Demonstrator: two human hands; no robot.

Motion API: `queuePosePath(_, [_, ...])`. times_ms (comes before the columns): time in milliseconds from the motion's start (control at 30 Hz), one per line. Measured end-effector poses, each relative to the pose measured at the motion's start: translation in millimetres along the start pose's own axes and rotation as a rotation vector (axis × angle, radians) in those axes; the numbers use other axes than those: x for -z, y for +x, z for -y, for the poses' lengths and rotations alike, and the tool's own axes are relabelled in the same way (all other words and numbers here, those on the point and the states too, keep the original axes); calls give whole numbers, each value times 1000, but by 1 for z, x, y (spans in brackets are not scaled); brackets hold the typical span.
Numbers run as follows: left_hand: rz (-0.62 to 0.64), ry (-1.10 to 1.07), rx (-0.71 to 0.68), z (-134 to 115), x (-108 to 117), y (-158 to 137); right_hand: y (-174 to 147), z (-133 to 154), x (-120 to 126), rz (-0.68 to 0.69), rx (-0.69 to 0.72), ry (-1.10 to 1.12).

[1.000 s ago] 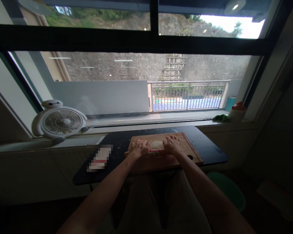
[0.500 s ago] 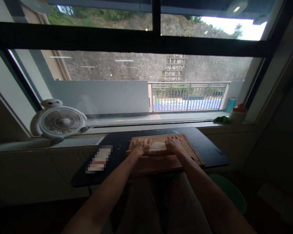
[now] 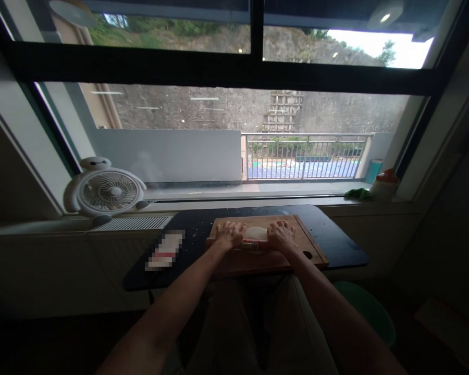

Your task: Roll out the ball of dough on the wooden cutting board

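Note:
A wooden rolling pin [image 3: 260, 244] with a red and white label lies crosswise on a wooden cutting board [image 3: 311, 249]. My left hand [image 3: 231, 234] rests over its left part, fingers curved forward past it. Over its right part, my right hand [image 3: 282, 234] presses in the same way. Pale flattened dough [image 3: 257, 233] shows between the hands, just beyond the pin, and some of it lies under the pin. My palms hide both ends of the grip.
The board sits on a dark folding table [image 3: 328, 229] below a wide window. A blurred packet [image 3: 166, 250] lies at the table's left. A white fan [image 3: 111, 191] stands on the left sill, a bottle [image 3: 385, 185] and green cloth [image 3: 358, 194] on the right. A green basin [image 3: 365, 310] is below.
The pin has turned, so more of its label's red print shows. Both hands stay on it with little shift. The whole view has swung slightly.

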State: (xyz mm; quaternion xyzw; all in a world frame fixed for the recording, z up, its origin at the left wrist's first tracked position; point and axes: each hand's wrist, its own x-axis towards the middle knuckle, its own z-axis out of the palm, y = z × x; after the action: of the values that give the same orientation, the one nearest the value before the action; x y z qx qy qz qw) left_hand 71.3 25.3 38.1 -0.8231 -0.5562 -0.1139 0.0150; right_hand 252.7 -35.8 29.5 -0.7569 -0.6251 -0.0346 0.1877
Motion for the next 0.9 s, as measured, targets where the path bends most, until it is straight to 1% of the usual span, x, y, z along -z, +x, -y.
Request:
queuePosePath(100, [-69,2,-57,3,-9,-26,-28,-2,-7,-59,63,-10])
queuePosePath(133, [-117,8,-108,5,-13,-35,-35,-3,-10,-100,108,-18])
queuePosePath(200, [-169,15,-168,9,-19,-42,-37,-5,-13,-130,152,-19])
queuePosePath(267, [-139,5,-137,11,-19,-32,-22,-6,-10,-93,110,-4])
queuePosePath(367, [-43,-24,-20,12,-13,3,11,-4,-3,-31,20,9])
queuePosePath(433, [-19,-33,14,11,-11,18,19,-3,-2,-22,7,5])
queuePosePath(500, [-13,-37,13,11,-12,16,8,-3,-7,-26,17,1])
queuePosePath(567, [-27,-37,-22,12,-17,-2,-15,-4,-14,-73,57,-14])
queuePosePath(633, [-89,-27,-98,13,-22,-23,-37,-5,-20,-145,120,-34])
queuePosePath(667, [-119,-18,-130,14,-23,-30,-42,-6,-22,-174,142,-40])
queuePosePath(700, [-132,-10,-140,14,-23,-34,-43,-6,-22,-185,147,-40])
queuePosePath(767, [-93,-3,-84,12,-19,-27,-32,-6,-18,-148,104,-22])
queuePosePath(833, [-26,-4,4,8,-11,-9,-12,-5,-11,-73,12,4])
queuePosePath(900, [-4,-8,49,3,-5,8,3,-4,-5,-25,-53,19])
